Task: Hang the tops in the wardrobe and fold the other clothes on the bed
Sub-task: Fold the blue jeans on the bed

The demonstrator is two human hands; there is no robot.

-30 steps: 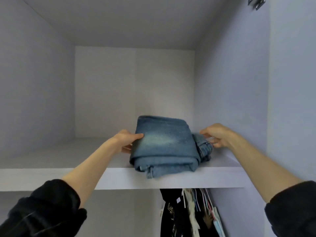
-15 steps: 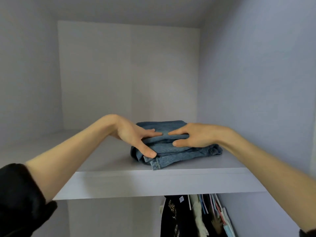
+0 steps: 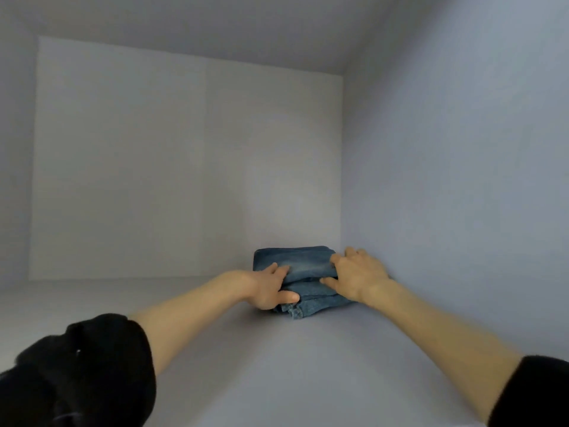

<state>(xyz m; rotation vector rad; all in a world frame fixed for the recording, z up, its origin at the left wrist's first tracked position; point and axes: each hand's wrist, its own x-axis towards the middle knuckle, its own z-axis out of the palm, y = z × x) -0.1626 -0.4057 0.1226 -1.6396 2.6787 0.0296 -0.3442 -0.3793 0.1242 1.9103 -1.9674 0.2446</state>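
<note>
Shelf [image 3: 277, 365] bare and passable in front and left of the folded jeans [image 3: 303, 266], which sit in the far right corner just beside the right wall [image 3: 462, 180] and near the back wall [image 3: 154, 164], both arms filling the near approach, headroom open above.

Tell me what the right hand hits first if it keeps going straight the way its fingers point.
Likely the back wall: the right hand lies on the folded jeans, fingers pointing inward. Depth is unclear; the side wall is close.
</note>
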